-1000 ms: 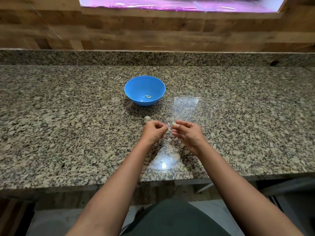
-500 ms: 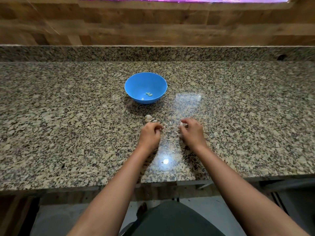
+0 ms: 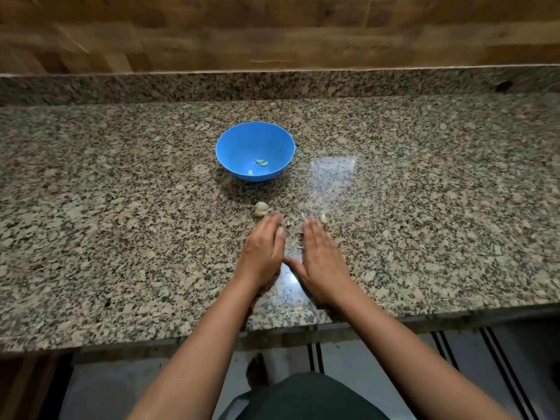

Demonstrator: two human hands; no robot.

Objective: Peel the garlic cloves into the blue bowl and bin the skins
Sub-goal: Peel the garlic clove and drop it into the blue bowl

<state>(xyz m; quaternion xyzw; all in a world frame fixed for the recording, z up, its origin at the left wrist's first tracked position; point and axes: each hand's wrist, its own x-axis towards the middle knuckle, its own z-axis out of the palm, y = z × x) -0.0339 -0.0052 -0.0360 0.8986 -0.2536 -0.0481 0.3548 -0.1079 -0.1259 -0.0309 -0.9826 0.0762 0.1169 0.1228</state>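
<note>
1. Head view, first entry: my left hand (image 3: 263,253), fingers straight and held close together, palm down on the granite counter (image 3: 121,207), gripping nothing.
2. My right hand (image 3: 321,259), likewise flat, fingers straight and together, thumb spread out towards the left hand; it holds nothing.
3. Garlic skins (image 3: 292,222): pale, thin scraps scattered on the counter in the gap between my two hands and just past the fingertips.
4. Unpeeled garlic cluster (image 3: 261,208): off-white, on the counter just beyond my left fingertips; I cannot tell whether they touch it.
5. Loose clove (image 3: 323,218): one, pale, lying on the counter just beside my right fingertips.
6. Blue bowl (image 3: 242,140): plain round plastic, upright on the counter, beyond the cluster and apart from both hands.
7. Peeled cloves (image 3: 262,162): three small yellowish pieces on the bowl's floor, two touching, one a little apart nearer me.
8. Granite upstand (image 3: 181,86): runs along the back of the counter, with a dark spot near its right end.
9. Wooden wall (image 3: 272,31): brown planks above the upstand.
10. Dark garment (image 3: 309,395): at the bottom edge, below the counter's front lip.
</note>
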